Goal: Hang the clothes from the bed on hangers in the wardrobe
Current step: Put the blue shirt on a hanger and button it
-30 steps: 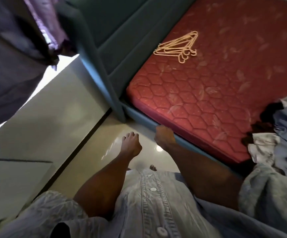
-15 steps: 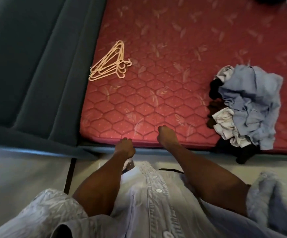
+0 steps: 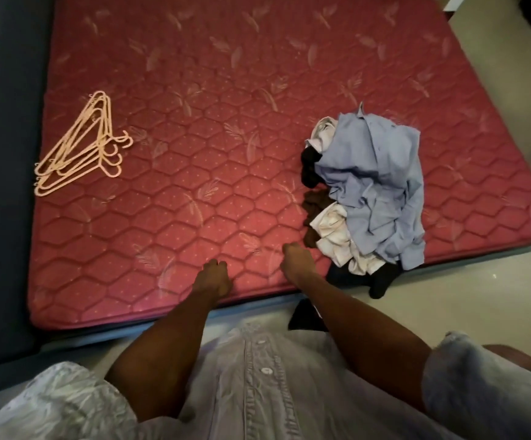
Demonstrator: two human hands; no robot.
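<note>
**Red mattress, clothes heap on the right, hangers on the left**

Pale floor (image 3: 448, 300) runs along the near edge of the bed, where a person in a light button-up shirt (image 3: 257, 392) stands with both bare forearms reaching forward. Over the near strip of the red quilted mattress (image 3: 194, 201), the left hand (image 3: 215, 277) hangs with its fingers loosely curled, holding nothing. The right hand (image 3: 295, 260) is also empty, fingers bent downward, just beside the pile of clothes (image 3: 372, 192). That heap, with a blue shirt on top of white, brown and black pieces, lies at the mattress's near right edge, a black piece hanging over the side. Further left, well apart, pale pink hangers (image 3: 80, 147) lie stacked near the dark bed frame (image 3: 4, 185).
</note>
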